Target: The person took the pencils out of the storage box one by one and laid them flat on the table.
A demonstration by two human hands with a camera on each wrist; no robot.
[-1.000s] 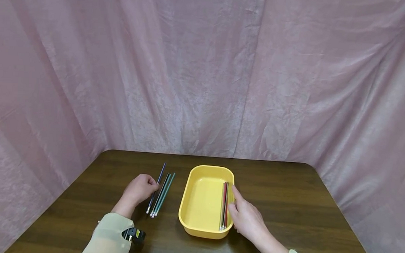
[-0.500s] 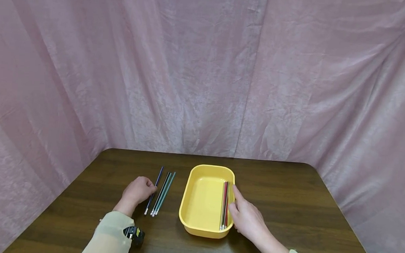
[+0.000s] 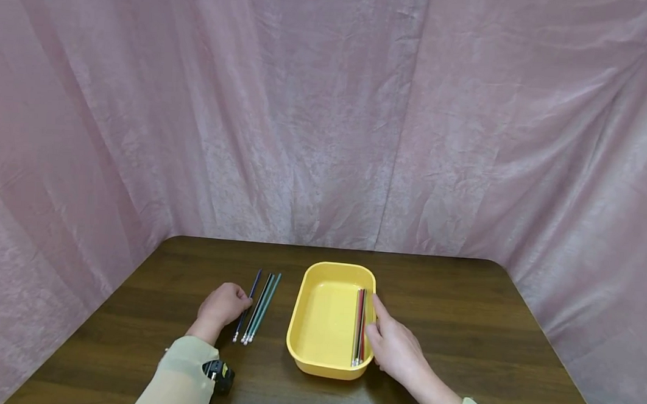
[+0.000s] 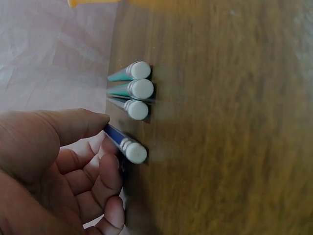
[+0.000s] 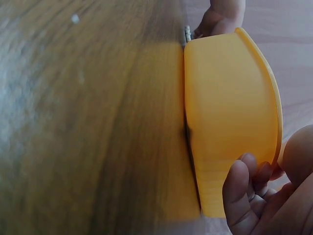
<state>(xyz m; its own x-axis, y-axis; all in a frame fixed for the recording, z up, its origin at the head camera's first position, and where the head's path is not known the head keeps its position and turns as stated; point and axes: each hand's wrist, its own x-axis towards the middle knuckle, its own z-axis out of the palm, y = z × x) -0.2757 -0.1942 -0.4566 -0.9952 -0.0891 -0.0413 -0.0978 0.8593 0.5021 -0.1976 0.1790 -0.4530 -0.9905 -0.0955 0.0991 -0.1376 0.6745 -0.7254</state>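
Observation:
My left hand (image 3: 221, 307) pinches a dark blue pencil (image 3: 256, 280) between thumb and fingers; its white eraser end points toward me. Just right of it lie a black pencil (image 3: 264, 290) and two green pencils (image 3: 272, 291), side by side with erasers at the near end. In the left wrist view the blue pencil (image 4: 116, 137) sits a little apart from those three. My right hand (image 3: 399, 350) grips the right wall of a yellow tray (image 3: 328, 371), fingers outside and thumb at the rim. Several pencils (image 3: 359, 326), red, black and pale, lie along the tray's right inner side.
The brown wooden table (image 3: 470, 332) carries everything. A pink curtain (image 3: 328, 117) hangs behind and at both sides. A small black camera (image 3: 220, 375) is strapped to the left sleeve.
The blue pencil has shifted a little toward me and closer to the other three pencils, still in my left hand's pinch. My right hand has stayed at the tray.

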